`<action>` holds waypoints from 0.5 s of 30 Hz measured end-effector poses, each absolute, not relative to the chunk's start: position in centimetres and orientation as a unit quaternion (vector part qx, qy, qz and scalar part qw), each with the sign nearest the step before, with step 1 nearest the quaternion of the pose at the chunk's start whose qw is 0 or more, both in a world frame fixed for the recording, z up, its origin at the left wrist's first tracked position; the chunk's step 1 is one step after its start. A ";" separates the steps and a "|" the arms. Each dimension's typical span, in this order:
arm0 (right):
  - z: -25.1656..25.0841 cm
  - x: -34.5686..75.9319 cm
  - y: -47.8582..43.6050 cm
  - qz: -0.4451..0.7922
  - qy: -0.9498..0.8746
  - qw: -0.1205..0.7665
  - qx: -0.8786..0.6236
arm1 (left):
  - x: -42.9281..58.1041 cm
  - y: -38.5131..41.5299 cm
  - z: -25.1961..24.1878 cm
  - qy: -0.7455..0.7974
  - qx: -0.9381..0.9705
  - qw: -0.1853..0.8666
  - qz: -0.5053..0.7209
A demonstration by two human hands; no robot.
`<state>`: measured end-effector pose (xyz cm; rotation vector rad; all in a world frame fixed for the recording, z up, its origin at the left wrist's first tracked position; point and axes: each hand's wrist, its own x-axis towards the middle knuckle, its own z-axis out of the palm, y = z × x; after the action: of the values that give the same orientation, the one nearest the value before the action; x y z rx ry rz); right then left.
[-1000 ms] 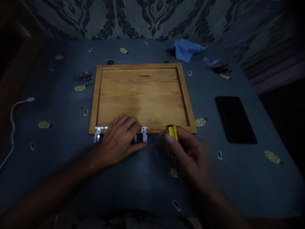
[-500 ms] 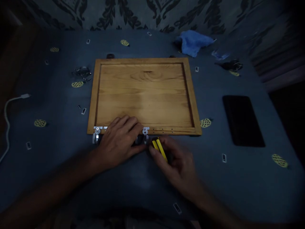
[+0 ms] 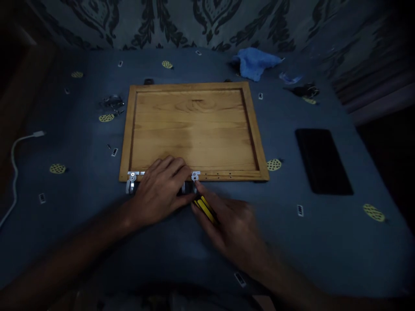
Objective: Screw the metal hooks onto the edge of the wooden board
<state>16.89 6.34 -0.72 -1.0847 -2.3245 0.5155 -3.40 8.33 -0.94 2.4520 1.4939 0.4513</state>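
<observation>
A wooden board [image 3: 194, 129] with a raised rim lies flat on the blue cloth. A silver hook rail [image 3: 132, 179] sits along its near edge, with one hook end [image 3: 195, 178] showing to the right. My left hand [image 3: 162, 190] rests palm down on the rail, fingers laid flat over the board's edge. My right hand [image 3: 233, 224] is closed round a yellow-handled screwdriver [image 3: 204, 207], whose tip points at the right hook end.
A black phone [image 3: 322, 160] lies to the right. A blue rag [image 3: 254, 62] and small dark items [image 3: 303, 91] lie at the back right. Loose metal parts [image 3: 112, 103] sit at the left, near a white cable [image 3: 19, 147].
My right hand has brought the screwdriver left and down, from the board's near edge to the right hook end. My left hand has stayed on the rail.
</observation>
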 end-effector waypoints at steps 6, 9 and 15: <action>-0.4 16.9 6.0 0.161 -0.877 0.196 -0.407 | -3.4 8.2 -0.8 0.511 0.842 0.106 0.136; -0.4 16.9 5.9 0.139 -0.888 0.157 -0.409 | -3.3 8.1 -0.8 0.510 0.846 0.092 0.127; 0.0 16.5 5.8 0.098 -0.898 0.086 -0.421 | -3.2 7.8 -0.3 0.515 0.849 0.085 0.089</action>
<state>16.53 5.77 -0.01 -1.2541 -2.6756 0.2928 -3.18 7.80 -0.25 2.5310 1.5354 0.2648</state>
